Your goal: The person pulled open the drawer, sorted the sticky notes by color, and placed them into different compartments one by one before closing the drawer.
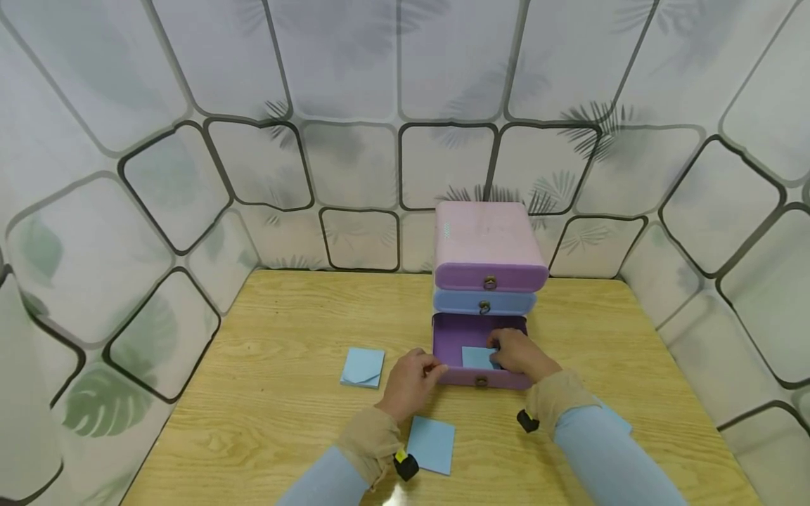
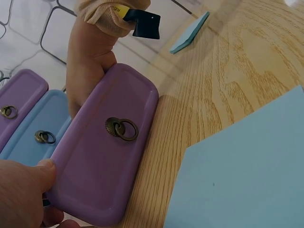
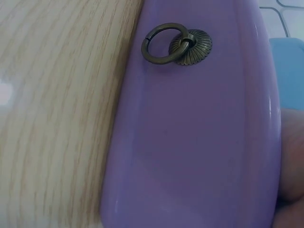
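A small chest of drawers (image 1: 490, 239) stands on the table, its bottom purple drawer (image 1: 452, 337) pulled out. At the drawer's front left corner my left hand (image 1: 410, 383) grips the edge; in the left wrist view the thumb (image 2: 46, 173) lies against the front panel (image 2: 102, 156). Inside the drawer lies a light blue sticky note pad (image 1: 476, 357), and my right hand (image 1: 519, 353) reaches in and pinches its right end. The right wrist view mostly holds the drawer front (image 3: 199, 133) with its ring pull (image 3: 164, 43); only part of the right hand shows there.
Another blue pad (image 1: 362, 367) with a folded top sheet lies left of the drawer. A blue pad (image 1: 432, 445) lies in front, beside the left wrist. A further blue pad (image 1: 615, 416) is partly covered by the right forearm. Patterned wall panels surround the wooden table (image 1: 285, 337).
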Demonstrator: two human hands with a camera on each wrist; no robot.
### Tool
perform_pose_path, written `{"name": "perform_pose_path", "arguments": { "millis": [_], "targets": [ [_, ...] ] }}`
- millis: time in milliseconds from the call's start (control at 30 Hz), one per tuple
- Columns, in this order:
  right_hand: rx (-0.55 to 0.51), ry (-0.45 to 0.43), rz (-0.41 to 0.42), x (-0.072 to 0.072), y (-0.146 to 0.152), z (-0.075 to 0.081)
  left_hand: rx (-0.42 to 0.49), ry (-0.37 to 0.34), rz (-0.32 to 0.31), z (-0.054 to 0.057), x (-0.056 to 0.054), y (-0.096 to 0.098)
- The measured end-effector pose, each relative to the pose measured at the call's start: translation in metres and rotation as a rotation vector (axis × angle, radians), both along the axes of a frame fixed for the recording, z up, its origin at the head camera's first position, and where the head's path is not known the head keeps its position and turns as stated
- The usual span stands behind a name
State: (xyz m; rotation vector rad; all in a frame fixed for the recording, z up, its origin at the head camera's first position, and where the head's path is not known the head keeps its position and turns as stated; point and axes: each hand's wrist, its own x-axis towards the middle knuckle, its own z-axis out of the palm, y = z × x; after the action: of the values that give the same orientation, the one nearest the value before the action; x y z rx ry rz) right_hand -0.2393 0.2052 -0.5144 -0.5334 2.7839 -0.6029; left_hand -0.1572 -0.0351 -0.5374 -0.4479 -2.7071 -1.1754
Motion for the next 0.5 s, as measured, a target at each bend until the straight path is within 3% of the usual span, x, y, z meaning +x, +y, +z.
{"name": "perform_pose_path", "arguments": {
  "millis": [500],
  "targets": [
    [-0.002,-0.005,-0.025,0.0005,-0.0008,0.0006,-0.004,-0.013,0.005,0.0037,0.0009,0.0006]
  ]
}}
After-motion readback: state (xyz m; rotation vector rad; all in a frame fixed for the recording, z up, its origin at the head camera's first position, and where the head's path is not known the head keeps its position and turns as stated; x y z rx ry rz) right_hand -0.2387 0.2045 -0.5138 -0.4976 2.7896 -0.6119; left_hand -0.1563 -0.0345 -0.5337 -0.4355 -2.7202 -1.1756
